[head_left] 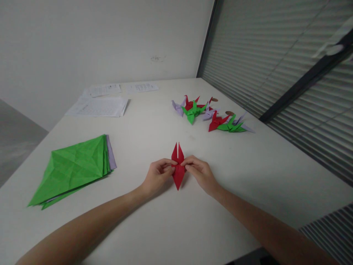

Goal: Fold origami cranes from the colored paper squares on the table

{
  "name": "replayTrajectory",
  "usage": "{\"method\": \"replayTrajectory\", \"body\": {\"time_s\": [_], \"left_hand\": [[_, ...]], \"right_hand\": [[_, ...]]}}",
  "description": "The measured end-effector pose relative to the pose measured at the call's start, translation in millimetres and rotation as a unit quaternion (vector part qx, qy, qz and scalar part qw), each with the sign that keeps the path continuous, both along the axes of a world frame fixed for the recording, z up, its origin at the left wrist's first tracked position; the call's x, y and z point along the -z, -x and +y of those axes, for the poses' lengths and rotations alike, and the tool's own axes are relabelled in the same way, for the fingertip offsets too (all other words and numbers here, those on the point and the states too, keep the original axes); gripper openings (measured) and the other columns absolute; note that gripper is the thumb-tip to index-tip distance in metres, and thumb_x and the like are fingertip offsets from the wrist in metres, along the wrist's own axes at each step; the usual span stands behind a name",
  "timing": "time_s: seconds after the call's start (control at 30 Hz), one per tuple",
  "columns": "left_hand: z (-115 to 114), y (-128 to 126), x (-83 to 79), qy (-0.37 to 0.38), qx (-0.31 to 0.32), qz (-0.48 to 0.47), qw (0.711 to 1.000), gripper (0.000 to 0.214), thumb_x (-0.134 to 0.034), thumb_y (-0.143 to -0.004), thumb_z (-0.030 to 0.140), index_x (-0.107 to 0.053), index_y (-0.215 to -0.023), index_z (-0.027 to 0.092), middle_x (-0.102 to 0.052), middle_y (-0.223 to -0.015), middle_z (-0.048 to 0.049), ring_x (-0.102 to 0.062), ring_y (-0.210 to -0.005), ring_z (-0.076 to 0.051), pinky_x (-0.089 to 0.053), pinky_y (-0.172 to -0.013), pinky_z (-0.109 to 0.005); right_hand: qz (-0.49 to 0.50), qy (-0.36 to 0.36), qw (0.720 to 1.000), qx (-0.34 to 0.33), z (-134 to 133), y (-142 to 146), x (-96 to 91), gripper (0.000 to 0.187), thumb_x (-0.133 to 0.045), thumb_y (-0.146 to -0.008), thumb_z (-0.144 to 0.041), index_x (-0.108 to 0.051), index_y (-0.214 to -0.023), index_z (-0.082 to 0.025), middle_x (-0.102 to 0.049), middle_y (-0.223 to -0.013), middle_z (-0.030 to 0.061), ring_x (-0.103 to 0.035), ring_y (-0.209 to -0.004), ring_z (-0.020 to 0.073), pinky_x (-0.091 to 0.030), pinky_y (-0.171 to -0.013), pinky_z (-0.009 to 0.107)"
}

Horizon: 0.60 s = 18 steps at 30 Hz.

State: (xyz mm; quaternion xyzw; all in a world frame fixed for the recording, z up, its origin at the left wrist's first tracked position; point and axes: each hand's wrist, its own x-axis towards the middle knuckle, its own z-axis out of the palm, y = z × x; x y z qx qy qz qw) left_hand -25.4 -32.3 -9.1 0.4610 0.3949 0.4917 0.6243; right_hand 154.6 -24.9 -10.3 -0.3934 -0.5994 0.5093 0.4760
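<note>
Between my hands, a red origami piece (178,178) is folded into a narrow diamond. Its two thin split points face away from me, and a single wider point faces me. My left hand (160,175) pinches its left edge near the middle between thumb and fingers. On the opposite edge, my right hand (200,172) grips it the same way. The fingertips of both hands cover part of the paper's middle.
A stack of creased green paper sheets (78,162) with a purple sheet (111,154) lies at left. Several folded paper cranes (193,111) in red, green and purple sit at back right. Printed papers (99,106) lie at back left. Window blinds (253,55) border the white table (143,136).
</note>
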Motion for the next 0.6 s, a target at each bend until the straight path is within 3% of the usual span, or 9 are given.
{"method": "replayTrajectory", "body": {"time_s": [0.2, 0.4, 0.6], "left_hand": [[-2.1, -2.7, -1.0, -0.018, 0.022, -0.049, 0.998, 0.033, -0.079, -0.072, 0.028, -0.058, -0.095, 0.015, -0.073, -0.085, -0.0065, -0.069, -0.071, -0.014, -0.053, -0.065, -0.022], [-5.1, -3.3, -1.3, 0.024, 0.03, -0.083, 0.996, 0.057, -0.082, -0.07, 0.026, -0.045, -0.113, 0.02, -0.073, -0.091, -0.0057, -0.07, -0.075, -0.015, -0.055, -0.071, -0.027], [-1.2, -0.9, 3.4, 0.05, 0.048, -0.045, 0.997, 0.056, -0.085, -0.067, 0.028, -0.053, -0.111, 0.015, -0.073, -0.081, -0.0058, -0.07, -0.069, -0.017, -0.055, -0.068, -0.028]], "right_hand": [[0.078, 0.055, 0.995, 0.011, 1.7, 3.6, 5.3, 0.039, -0.077, -0.072, -0.032, -0.056, -0.103, -0.024, -0.062, -0.075, -0.0027, -0.06, -0.069, 0.0128, -0.05, -0.064, 0.026], [0.072, 0.075, 0.995, 0.005, 2.1, 2.1, 5.6, 0.04, -0.078, -0.071, -0.029, -0.059, -0.106, -0.022, -0.062, -0.072, -0.0031, -0.059, -0.067, 0.0118, -0.05, -0.064, 0.026], [0.068, 0.084, 0.994, -0.022, -0.3, 2.8, 3.3, 0.042, -0.078, -0.07, -0.028, -0.061, -0.108, -0.022, -0.061, -0.07, -0.0029, -0.058, -0.065, 0.0119, -0.05, -0.063, 0.027]]}}
